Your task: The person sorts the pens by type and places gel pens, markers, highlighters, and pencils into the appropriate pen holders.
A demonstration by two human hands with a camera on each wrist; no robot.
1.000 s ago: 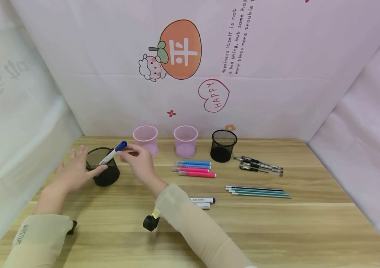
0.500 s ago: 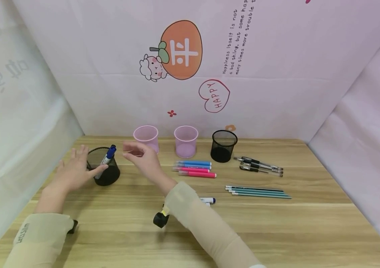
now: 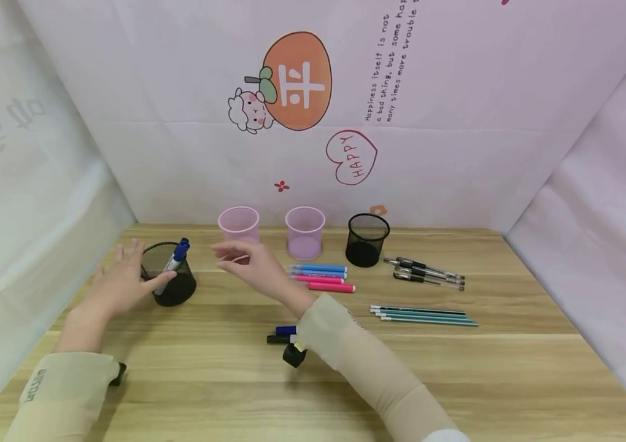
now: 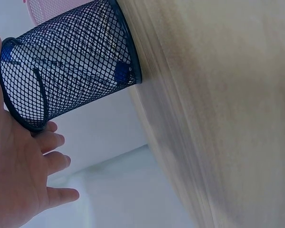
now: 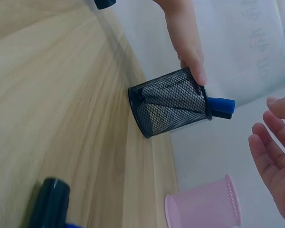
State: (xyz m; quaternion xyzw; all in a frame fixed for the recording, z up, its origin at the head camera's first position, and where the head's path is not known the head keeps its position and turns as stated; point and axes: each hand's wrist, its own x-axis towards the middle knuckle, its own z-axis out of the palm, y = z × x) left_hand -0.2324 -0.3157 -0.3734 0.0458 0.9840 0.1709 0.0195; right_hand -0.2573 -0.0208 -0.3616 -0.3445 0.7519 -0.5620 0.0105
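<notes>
A black mesh pen cup (image 3: pixel 175 290) stands at the left of the table, holding whiteboard markers (image 3: pixel 179 253) that lean in it. Blue and black caps (image 5: pixel 222 107) stick out past its rim in the right wrist view. My left hand (image 3: pixel 116 282) rests against the cup's rim, fingers spread and thumb laid along the near side. My right hand (image 3: pixel 255 267) is apart from the cup, in front of the left pink mesh cup (image 3: pixel 239 226), its fingers loosely bent with nothing between them.
Another pink cup (image 3: pixel 305 236) and a black cup (image 3: pixel 367 242) stand at the back. Blue and pink markers (image 3: pixel 324 279), gel pens (image 3: pixel 429 273) and pencils (image 3: pixel 426 316) lie to the right. Two whiteboard markers (image 3: pixel 285 334) lie partly under my right sleeve.
My right hand let go of a blue-capped whiteboard marker, which dropped into the black cup, and drew back to the right. My left hand stayed at the cup.
</notes>
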